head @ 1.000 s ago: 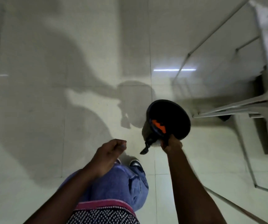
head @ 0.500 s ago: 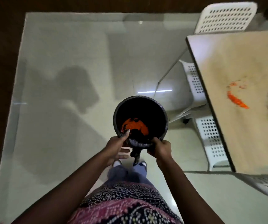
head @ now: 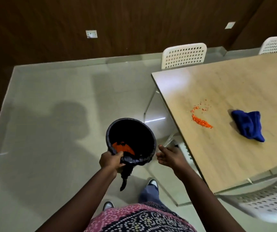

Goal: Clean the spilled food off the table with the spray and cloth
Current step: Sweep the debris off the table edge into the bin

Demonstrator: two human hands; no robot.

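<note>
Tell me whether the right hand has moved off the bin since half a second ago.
Yes. The right hand has let go of the bin rim and shifted right, toward the table edge.

Dim indoor scene under a single overhead light. A thin bright streak of that light reflects off the glossy floor (head: 54,101) at centre frame, and a pale glare washes the near corner of the table (head: 173,81). A soft, dark shadow of the person falls across the floor at left. The wide lens bends straight edges. The chair (head: 266,201) at lower right is smeared with blur.
</note>
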